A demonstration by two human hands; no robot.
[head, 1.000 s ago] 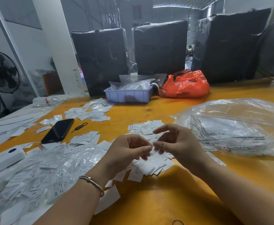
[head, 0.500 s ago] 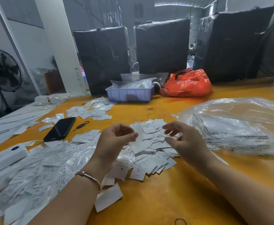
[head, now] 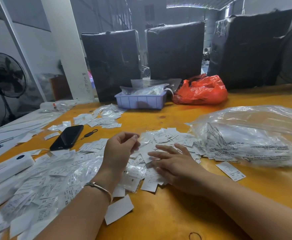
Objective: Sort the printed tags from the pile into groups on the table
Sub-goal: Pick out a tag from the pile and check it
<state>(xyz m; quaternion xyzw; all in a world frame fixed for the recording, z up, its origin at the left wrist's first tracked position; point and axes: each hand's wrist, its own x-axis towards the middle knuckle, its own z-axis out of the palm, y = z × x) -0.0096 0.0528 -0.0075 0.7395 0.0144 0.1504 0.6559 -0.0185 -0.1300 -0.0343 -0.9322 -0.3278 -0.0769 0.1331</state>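
Warehouse table (head: 185,213), orange, holds my central pile of printed tags (head: 159,146). My right hand (head: 174,163) presses flat, fingers spread, pinning them, I judge. My left hand (head: 119,151) curls, perhaps pinching a tag; I cannot tell. Phone (head: 67,137) lies left.

I log table (head: 176,213) layout | tag pile (head: 166,144) at centre | phone (head: 67,137) at 10 o'clock of it | tray (head: 140,101) at 12 o'clock, far edge | bag (head: 200,90) just beside tray, 3 o'clock side | plastic bag (head: 256,134) at pile's 3 o'clock, touching it | loose tags (head: 38,184) at 8 o'clock.
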